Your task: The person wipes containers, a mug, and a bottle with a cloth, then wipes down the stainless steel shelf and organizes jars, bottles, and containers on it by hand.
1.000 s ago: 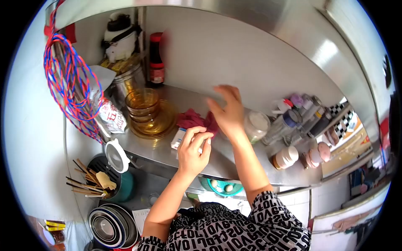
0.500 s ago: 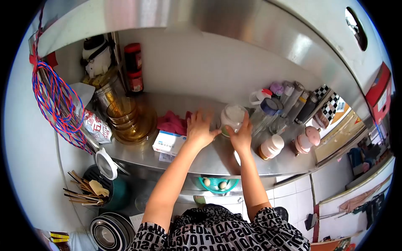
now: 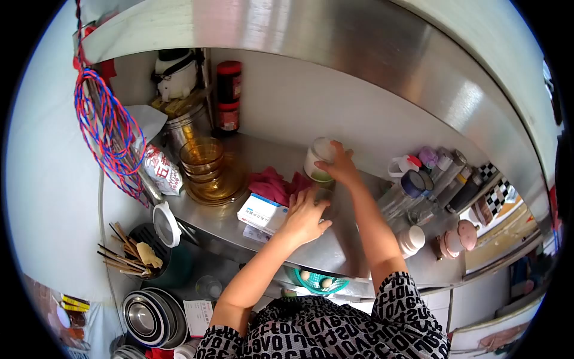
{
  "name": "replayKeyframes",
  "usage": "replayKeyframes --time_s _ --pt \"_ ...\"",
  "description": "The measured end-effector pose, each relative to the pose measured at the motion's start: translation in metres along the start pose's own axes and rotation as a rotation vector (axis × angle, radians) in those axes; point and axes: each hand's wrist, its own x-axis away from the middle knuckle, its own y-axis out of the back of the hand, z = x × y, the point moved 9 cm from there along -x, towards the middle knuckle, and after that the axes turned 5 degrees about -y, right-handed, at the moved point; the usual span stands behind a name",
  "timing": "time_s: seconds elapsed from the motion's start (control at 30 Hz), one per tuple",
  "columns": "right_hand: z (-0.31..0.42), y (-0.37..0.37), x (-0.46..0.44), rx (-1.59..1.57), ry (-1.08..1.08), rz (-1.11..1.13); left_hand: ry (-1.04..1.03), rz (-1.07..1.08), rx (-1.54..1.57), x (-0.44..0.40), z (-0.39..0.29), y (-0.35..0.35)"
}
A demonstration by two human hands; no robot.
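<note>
My right hand (image 3: 342, 166) is wrapped against the right side of a clear jar (image 3: 317, 159) with whitish contents and a greenish base, near the back wall of the steel shelf. Bent, with thumb and fingers apart, my left hand (image 3: 304, 220) hovers at or just over the shelf; I make out nothing in it. Beside its fingertips lies a crumpled dark pink cloth (image 3: 272, 184). A white and blue box (image 3: 261, 212) is just left of that hand, on top of a flat packet (image 3: 256, 233).
Stacked amber glass bowls (image 3: 202, 157) stand left on amber plates. Clear bottles (image 3: 399, 194), a white-capped bottle (image 3: 411, 239) and a pink pot (image 3: 457, 239) line the right. Below the front edge hangs a green basket (image 3: 320, 282) with eggs. Red and blue cords (image 3: 104, 134) hang left.
My right hand has moved onto the jar, which stands farther back and to the left. My left hand has come down toward the shelf's front. The view has shifted.
</note>
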Motion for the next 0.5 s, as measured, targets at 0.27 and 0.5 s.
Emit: replayKeyframes --time_s 0.27,0.5 --pt "0.076 -0.11 -0.109 0.233 0.361 0.081 -0.052 -0.112 -0.105 0.015 -0.003 0.026" --pt "0.15 -0.179 -0.137 0.187 0.319 0.092 -0.022 -0.236 -0.107 0.049 0.002 0.08"
